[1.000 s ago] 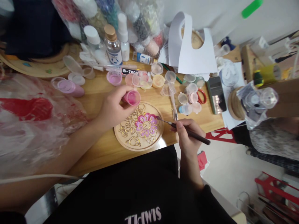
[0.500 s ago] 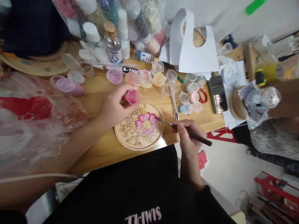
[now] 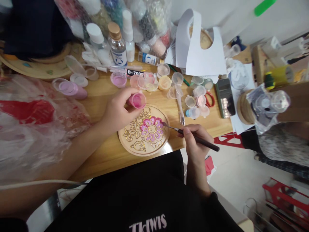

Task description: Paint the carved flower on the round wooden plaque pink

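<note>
My left hand (image 3: pixel 120 109) is closed round a small cup of pink paint (image 3: pixel 137 100), tilted so its mouth faces me, above the upper edge of a round wooden plaque (image 3: pixel 130 149). Raised gold outlines of flowers and leaves cover the plaque. Its large flower (image 3: pixel 152 129) has lilac petals with deeper pink along the upper edges. Between the fingers of my right hand (image 3: pixel 196 138) is a palette knife (image 3: pixel 200 140) with a dark handle and thin metal shaft. The knife's tip meets the flower's right petals; whether it touches the surface I cannot tell.
Several small paint cups (image 3: pixel 164 82) stand behind the plaque, near a clear-handled brush (image 3: pixel 180 109) and red-handled scissors (image 3: pixel 210 99). A phone (image 3: pixel 225 98) lies at the right. Bottles (image 3: pixel 117 45) line the back; a plastic bag (image 3: pixel 41 138) covers the left side. Another person (image 3: pixel 282 148) is at far right.
</note>
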`<act>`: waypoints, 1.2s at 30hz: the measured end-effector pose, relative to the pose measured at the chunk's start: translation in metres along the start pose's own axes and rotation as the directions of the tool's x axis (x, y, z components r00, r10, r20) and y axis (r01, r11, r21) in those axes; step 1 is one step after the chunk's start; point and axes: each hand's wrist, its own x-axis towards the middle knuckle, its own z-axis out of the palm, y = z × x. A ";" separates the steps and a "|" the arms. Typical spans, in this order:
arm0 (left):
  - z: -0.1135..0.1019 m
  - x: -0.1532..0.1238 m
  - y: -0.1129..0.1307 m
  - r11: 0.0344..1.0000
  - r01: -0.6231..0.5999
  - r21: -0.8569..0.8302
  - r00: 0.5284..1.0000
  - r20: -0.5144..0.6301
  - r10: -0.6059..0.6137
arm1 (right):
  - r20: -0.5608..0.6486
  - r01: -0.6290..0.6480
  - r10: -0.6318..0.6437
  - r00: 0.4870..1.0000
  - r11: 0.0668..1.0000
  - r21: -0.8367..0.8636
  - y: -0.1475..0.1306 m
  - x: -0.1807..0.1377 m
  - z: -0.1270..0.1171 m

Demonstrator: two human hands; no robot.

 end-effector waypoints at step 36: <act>0.000 0.001 0.002 1.000 0.018 -0.003 1.000 0.011 -0.018 | -0.024 -0.009 0.010 1.000 0.999 0.042 0.003 0.003 0.005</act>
